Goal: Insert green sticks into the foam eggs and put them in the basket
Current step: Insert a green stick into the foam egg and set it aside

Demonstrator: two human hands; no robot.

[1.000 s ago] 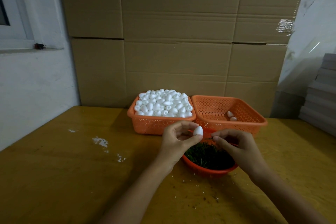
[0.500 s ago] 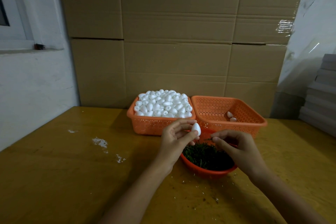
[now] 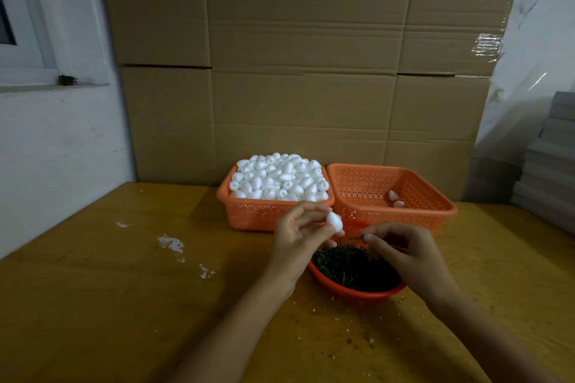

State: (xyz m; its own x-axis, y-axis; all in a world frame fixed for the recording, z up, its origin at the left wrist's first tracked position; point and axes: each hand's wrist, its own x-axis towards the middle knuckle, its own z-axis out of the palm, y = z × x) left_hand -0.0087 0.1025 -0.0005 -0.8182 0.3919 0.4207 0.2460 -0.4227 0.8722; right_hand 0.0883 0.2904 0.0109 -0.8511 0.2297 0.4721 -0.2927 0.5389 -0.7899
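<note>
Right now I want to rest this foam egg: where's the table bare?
Bare: the yellow wooden table left of the orange basket heaped with white foam eggs, bar white crumbs, and the near edge between the forearms. Crowded: centre, where that basket, the nearly empty orange basket, the round red bowl of green sticks, left hand and right hand cluster.

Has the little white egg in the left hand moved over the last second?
Yes, slightly: the egg in the left hand has drifted left, toward the full basket's front right corner.
</note>
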